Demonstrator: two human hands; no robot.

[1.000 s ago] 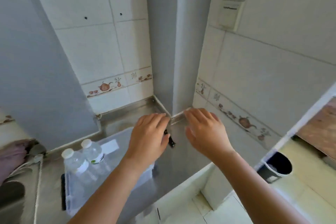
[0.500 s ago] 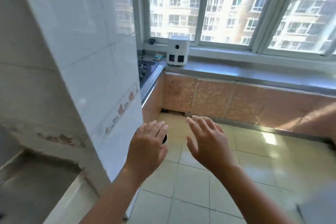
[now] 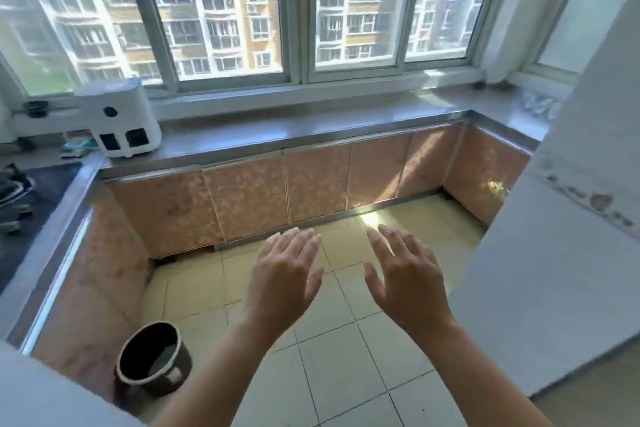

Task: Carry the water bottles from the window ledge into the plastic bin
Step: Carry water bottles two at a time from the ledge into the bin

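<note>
bottles: pretty sure that's them (image 3: 540,104), a clear blurry cluster at the far right of the window ledge (image 3: 311,125), half hidden by the white tiled wall (image 3: 554,253). can't count them from here.
bin: not in shot at all.
left hand (image 3: 284,281): empty, fingers spread, palm down over the floor tiles.
right hand (image 3: 408,281): same deal, nothing in it, beside the left but not touching.
step: looks like the walk over for a pickup.
how to do it well: I'd head right around the wall corner, get square to the ledge, then grab one bottle per hand around the body, not the cap.
watch out: dark pot (image 3: 152,360) on the floor at lower left, white appliance (image 3: 117,118) on the ledge's left end. both well away from that route.
</note>
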